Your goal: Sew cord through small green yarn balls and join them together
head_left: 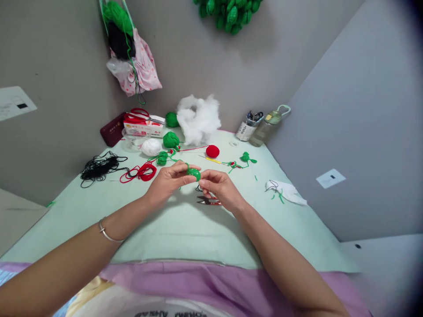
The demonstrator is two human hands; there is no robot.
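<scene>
A small green crocheted piece (194,174) is held up over the middle of the table. My left hand (173,177) pinches it between thumb and fingers. At its right side, my right hand (218,187) has thumb and fingertips pressed together; whether they grip the piece's edge, a yarn or a needle is too small to tell. Below my right hand lies a pair of thread snips (208,200), its handles partly hidden by that hand. Just beyond the hands are a yellow-handled crochet hook (213,160) and a red yarn ball (212,151).
White stuffing (199,119) sits at the back, near green yarn balls (171,140) and a white ball (151,147). Black yarn (101,168) and red yarn (140,171) lie left. A bottle (266,128) and pen cup (247,127) stand back right. White scrap (287,193) lies right.
</scene>
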